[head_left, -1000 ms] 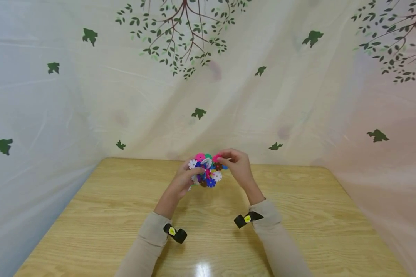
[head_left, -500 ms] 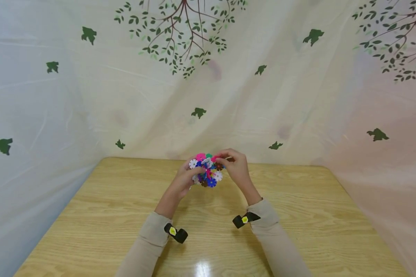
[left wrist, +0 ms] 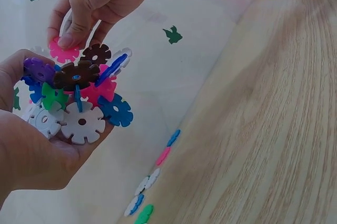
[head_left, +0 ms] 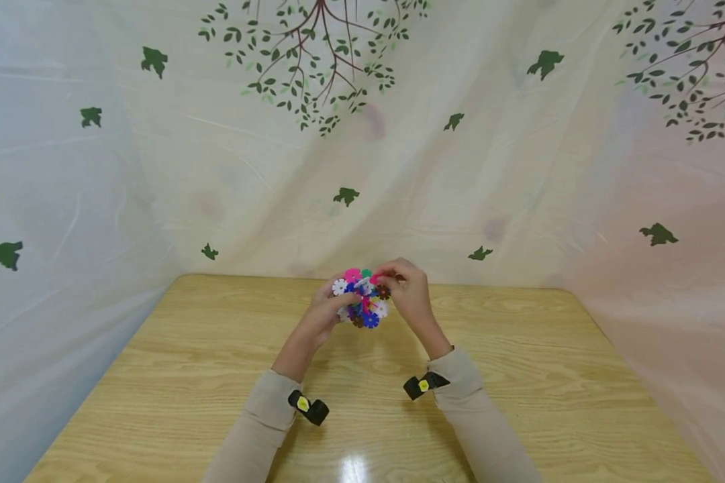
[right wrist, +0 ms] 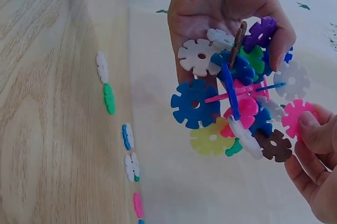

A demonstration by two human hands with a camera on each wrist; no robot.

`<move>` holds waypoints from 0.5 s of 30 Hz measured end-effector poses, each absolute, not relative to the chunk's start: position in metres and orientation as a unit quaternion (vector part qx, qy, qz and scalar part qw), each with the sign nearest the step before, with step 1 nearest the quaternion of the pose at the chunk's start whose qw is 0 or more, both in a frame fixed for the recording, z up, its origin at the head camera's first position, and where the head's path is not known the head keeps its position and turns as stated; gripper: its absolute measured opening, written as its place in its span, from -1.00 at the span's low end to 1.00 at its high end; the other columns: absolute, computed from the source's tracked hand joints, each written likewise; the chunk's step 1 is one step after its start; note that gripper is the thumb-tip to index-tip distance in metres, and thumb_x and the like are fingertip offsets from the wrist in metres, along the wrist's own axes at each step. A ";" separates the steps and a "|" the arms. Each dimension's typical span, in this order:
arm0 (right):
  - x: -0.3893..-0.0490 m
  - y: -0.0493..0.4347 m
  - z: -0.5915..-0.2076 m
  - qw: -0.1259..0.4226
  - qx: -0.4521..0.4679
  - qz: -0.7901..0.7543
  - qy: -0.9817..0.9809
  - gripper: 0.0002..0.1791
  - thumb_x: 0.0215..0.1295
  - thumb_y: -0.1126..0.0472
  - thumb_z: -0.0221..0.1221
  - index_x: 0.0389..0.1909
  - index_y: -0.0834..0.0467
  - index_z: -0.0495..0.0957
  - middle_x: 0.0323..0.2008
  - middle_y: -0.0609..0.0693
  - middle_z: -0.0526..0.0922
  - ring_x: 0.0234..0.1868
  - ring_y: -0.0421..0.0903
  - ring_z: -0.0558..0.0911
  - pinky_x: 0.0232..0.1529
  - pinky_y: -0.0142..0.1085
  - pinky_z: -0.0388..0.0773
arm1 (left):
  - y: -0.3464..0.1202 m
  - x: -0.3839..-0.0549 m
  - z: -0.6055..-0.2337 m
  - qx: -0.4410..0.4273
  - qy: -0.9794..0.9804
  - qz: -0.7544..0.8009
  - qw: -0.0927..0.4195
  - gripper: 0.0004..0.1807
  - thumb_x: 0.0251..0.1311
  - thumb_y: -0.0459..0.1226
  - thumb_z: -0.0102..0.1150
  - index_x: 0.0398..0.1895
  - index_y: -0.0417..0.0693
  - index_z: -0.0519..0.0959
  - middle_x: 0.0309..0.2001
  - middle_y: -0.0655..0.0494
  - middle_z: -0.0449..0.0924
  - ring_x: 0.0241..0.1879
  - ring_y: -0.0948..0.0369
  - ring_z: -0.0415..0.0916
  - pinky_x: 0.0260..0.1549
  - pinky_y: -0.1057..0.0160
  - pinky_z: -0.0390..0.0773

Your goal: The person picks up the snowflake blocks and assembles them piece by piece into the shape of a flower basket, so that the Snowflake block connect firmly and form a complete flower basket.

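Observation:
My left hand holds a cluster of interlocking flower-shaped discs above the table, its thumb over the near side. The notched plastic discs are pink, white, blue, brown, purple, green and yellow, slotted together at many angles. My right hand pinches a pink disc between thumb and fingers at the cluster's upper right. In the right wrist view that disc lies close to a brown disc; whether its notch is fitted into another disc, I cannot tell. The left palm supports the cluster from below in the left wrist view.
The wooden table spreads under both arms, with a leaf-patterned curtain behind it. Both wrist views show several loose discs along the table's edge, among them a green disc and a pink disc.
My left hand and the cluster have shifted slightly to the right. My right hand has moved a little left, still pinching the pink disc against the cluster's side.

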State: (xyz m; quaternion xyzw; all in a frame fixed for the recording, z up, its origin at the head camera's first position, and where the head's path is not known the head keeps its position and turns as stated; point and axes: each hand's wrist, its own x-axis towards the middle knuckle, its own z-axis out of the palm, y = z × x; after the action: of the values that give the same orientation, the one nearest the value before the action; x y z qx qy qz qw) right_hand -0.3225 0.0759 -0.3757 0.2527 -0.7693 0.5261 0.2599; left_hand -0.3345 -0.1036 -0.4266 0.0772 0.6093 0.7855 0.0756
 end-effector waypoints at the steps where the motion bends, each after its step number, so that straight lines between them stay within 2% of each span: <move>1: -0.322 0.076 -0.376 0.263 0.253 0.527 -0.768 -0.96 0.27 0.51 0.27 -0.33 0.44 0.68 -0.34 0.31 0.69 -0.27 0.21 0.63 -0.20 -0.32 0.58 | -0.104 -0.334 -0.426 0.077 0.609 0.786 0.076 -0.34 0.25 -0.41 0.17 0.46 0.02 0.39 0.32 -0.10 0.45 0.09 0.15 0.56 -0.07 0.18 0.67; 8: -0.324 0.076 -0.377 0.269 0.239 0.549 -0.755 -0.94 0.27 0.50 0.28 -0.29 0.46 0.66 -0.31 0.33 0.70 -0.27 0.25 0.66 -0.21 -0.42 0.59 | -0.104 -0.335 -0.425 0.066 0.609 0.787 0.074 -0.31 0.22 -0.41 0.18 0.46 0.05 0.38 0.34 -0.12 0.44 0.12 0.11 0.53 -0.05 0.16 0.65; 15: -0.328 0.081 -0.378 0.213 0.243 0.556 -0.766 -0.90 0.31 0.46 0.28 -0.24 0.47 0.66 -0.27 0.36 0.72 -0.24 0.24 0.67 -0.20 -0.41 0.60 | -0.106 -0.334 -0.425 0.060 0.607 0.789 0.077 -0.31 0.22 -0.41 0.18 0.46 0.07 0.39 0.34 -0.10 0.44 0.13 0.10 0.52 -0.06 0.18 0.66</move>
State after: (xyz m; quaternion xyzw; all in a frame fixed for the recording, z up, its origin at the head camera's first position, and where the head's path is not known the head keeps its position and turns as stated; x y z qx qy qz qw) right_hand -0.3280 0.0814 -0.3783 0.2430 -0.7661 0.5557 0.2126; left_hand -0.3343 -0.1061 -0.4248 0.0598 0.6068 0.7888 0.0773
